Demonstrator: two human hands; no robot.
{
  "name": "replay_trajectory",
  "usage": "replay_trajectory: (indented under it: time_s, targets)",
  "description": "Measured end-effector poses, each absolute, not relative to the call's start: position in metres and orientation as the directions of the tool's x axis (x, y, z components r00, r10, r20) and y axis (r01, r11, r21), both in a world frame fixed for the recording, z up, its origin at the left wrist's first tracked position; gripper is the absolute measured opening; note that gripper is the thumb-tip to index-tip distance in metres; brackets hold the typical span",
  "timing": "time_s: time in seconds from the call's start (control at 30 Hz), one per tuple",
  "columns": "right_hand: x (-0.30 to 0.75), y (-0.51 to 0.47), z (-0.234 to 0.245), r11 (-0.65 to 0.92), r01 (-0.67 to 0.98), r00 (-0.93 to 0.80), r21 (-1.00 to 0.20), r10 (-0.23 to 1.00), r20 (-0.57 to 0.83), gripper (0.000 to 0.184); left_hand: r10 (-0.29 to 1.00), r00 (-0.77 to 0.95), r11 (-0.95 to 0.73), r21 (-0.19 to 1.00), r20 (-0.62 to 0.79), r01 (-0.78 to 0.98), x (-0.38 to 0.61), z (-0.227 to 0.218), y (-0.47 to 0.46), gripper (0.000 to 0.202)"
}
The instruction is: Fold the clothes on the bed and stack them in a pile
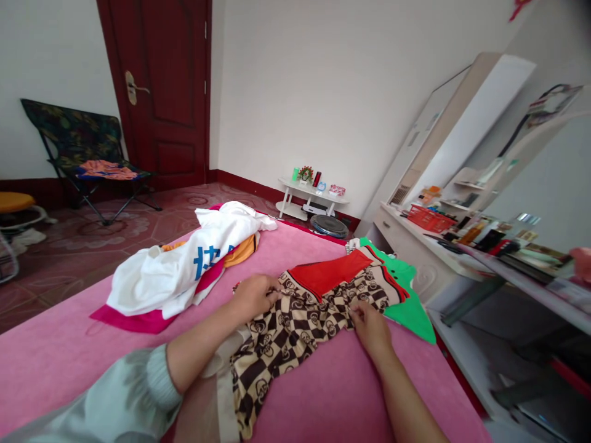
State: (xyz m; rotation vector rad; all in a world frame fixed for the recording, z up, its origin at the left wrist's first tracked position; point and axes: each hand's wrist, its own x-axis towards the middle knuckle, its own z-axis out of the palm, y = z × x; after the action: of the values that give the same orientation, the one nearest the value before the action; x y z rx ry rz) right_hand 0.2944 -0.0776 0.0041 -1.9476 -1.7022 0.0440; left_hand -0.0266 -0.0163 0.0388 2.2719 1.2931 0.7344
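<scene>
Head view: your left hand (255,299) pinches the brown-and-cream checkered cloth garment (276,344), right hand (372,327) probably too. Light, floppy stuff I'd guess; gathered edge (302,299)'s the best hold.

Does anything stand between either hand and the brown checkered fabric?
Nothing visible does: the left hand and right hand both touch the checkered fabric. The red fabric lies beyond, not between.
</scene>
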Motion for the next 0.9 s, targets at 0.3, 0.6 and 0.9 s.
replay_trajectory:
  time_s: [0.3, 0.6, 0.9]
  targets:
    - [0.276, -0.097, 0.055, 0.55, 0.362, 0.709, -0.753, 0.361, 0.605, 0.005, 0.875, -0.09, -0.459, 0.874, 0.476, 0.158, -0.061, 0.078, 0.009, 0.026]
    - [0.29, -0.112, 0.095, 0.742, 0.366, 0.762, -0.562, 0.109, 0.638, 0.009, 0.825, 0.469, -0.56, 0.56, 0.314, 0.61, -0.026, 0.024, -0.01, 0.05]
    - [0.3, -0.102, 0.072, 0.283, 0.378, 0.692, -0.882, 0.547, 0.472, 0.038, 0.807, -0.154, -0.473, 0.78, 0.57, 0.408, -0.051, 0.075, -0.003, 0.018]
